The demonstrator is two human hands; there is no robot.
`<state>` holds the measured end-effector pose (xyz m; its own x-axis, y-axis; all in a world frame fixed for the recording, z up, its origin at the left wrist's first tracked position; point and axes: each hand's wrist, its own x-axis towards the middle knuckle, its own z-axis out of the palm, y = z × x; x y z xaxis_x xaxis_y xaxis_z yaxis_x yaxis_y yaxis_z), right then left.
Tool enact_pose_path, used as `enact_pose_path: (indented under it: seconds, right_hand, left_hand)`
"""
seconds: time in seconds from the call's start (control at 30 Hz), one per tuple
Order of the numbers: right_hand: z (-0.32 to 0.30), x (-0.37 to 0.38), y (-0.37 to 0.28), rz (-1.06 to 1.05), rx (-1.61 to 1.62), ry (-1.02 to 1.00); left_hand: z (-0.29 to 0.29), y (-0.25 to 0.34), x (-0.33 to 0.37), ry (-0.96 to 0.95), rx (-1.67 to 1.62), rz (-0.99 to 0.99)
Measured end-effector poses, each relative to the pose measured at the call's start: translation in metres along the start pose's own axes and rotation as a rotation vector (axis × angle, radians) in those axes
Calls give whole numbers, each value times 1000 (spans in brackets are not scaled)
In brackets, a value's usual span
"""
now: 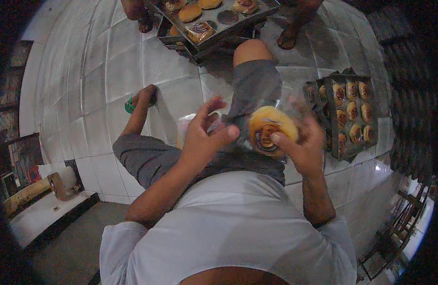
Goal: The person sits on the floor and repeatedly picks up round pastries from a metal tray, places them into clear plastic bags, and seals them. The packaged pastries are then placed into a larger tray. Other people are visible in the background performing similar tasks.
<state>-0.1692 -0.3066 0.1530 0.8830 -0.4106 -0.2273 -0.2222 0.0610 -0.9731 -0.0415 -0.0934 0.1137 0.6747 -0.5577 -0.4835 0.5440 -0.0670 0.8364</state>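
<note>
Above your grey shorts, your left hand is open with nothing visible in it, while your right hand grips the clear bag with the bun inside. Keep that grip light, since bread probably dents easily, and steady the bag with your left. Its plastic looks thin and glossy; the bun is round and golden behind a dark printed mark.
</note>
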Motion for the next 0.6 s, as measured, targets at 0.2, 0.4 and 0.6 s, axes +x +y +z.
enact_pose_path:
  seconds: [0.2,0.4,0.6]
  right_hand:
    - [-37,31,55,-6,-211,350]
    - [-14,52,40,56,-246,-66]
    - [-5,40,48,195,158,61]
  left_hand:
    - [-14,-36,29,161,-43,-6]
    - [-3,-19,47,-40,69,72]
    - [-9,-3,23,10,6,90]
